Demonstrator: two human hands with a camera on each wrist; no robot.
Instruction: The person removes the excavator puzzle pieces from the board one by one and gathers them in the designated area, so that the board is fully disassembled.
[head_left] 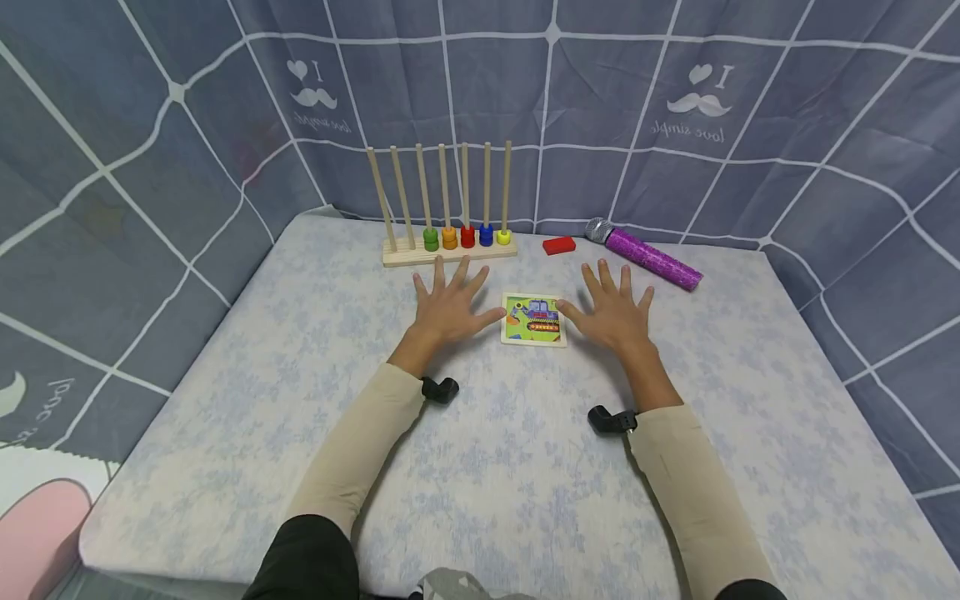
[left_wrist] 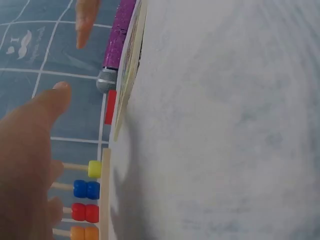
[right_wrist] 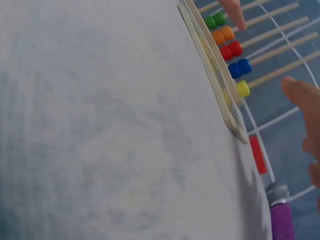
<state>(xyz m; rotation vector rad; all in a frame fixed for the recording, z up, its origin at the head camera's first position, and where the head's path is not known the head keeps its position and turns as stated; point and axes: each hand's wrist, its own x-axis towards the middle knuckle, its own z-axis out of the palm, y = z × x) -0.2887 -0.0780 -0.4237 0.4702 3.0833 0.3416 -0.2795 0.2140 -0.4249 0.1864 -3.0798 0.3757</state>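
A small square picture puzzle (head_left: 533, 332) with a digger on a green ground lies flat on the table between the two hands. To its left, the left hand (head_left: 446, 312) is spread with straight fingers and holds nothing; its thumb points at the puzzle's left edge. On the other side the right hand (head_left: 615, 317) is likewise spread and bare, thumb toward the puzzle's right edge. Both wrist views show the puzzle edge-on, as a thin pale board (left_wrist: 131, 75) in the left one and a pale-edged board (right_wrist: 220, 95) in the right one.
Behind the left hand stands a wooden peg rack (head_left: 450, 252) with several upright rods and coloured beads. A red block (head_left: 558, 245) lies to its right, then a glittery purple microphone (head_left: 652, 258). Grey-blue curtains (head_left: 495, 92) with white lines enclose the patterned table (head_left: 495, 467).
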